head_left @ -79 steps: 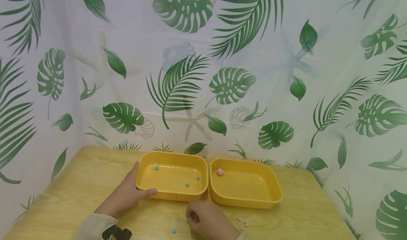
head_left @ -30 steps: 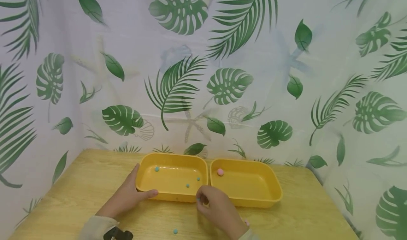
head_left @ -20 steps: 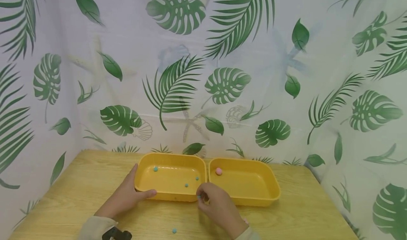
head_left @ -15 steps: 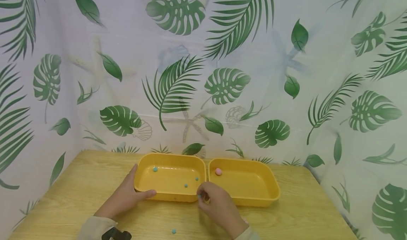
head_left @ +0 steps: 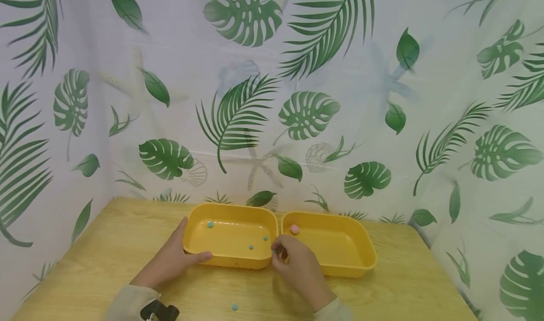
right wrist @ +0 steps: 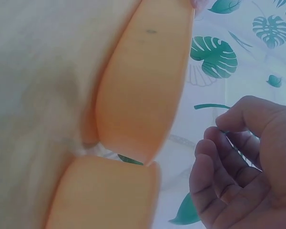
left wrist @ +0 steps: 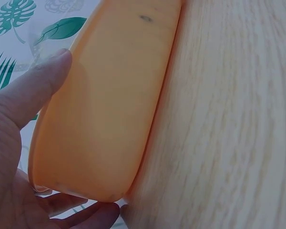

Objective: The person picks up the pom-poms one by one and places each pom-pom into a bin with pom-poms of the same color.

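Note:
My left hand (head_left: pixel 173 256) holds the left end of a yellow plastic bin (head_left: pixel 233 261), its thumb (left wrist: pixel 52 71) over the front rim and its other fingers around the end wall. Inside that bin lie three small blue balls (head_left: pixel 210 224). My right hand (head_left: pixel 301 266) is raised at the gap between the two bins, thumb and index finger pinching a tiny blue ball (head_left: pixel 274 251) that is mostly hidden by the fingertips. A second yellow bin (head_left: pixel 350 270) stands to the right, with a pink ball (head_left: pixel 294 229) in its back left corner.
One more blue ball (head_left: pixel 235 307) lies on the wooden table (head_left: pixel 204 292) near the front. A white cloth with green leaves (head_left: pixel 340 122) hangs behind and beside the table. A black strap mount (head_left: pixel 159 310) is on the left wrist.
From the table in front, my right hand has risen toward the gap between the bins with the blue ball. Its arm now covers the small pink balls seen earlier. My left hand stays put.

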Motion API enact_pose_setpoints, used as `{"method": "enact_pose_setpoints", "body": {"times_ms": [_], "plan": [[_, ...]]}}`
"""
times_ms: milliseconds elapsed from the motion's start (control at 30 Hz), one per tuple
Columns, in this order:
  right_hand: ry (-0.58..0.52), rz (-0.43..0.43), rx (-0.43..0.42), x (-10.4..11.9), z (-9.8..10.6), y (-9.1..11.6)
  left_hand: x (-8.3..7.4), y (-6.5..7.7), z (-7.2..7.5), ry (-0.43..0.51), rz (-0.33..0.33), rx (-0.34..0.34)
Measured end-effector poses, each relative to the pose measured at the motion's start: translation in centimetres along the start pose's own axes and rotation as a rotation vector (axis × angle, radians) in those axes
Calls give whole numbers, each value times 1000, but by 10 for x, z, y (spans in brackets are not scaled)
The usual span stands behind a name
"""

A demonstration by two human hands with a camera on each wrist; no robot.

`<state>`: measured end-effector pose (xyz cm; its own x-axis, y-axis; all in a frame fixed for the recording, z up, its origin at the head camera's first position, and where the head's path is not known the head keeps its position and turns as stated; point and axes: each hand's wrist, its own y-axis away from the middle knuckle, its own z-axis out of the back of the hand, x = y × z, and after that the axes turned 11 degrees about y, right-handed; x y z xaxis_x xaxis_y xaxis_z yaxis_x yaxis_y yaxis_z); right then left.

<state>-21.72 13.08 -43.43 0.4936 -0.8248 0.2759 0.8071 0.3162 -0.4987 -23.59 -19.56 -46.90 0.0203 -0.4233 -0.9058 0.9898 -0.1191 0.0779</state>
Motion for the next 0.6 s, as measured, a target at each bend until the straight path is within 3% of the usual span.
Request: {"method": "enact_pose_setpoints", "body": {"times_ms": [167,600], "plan": [[54,9,-11,3,7,-11,0,0,0,-8,-5,1],[82,-10,101,10,27,-44,0,1,-1,7,-6,1]]}}
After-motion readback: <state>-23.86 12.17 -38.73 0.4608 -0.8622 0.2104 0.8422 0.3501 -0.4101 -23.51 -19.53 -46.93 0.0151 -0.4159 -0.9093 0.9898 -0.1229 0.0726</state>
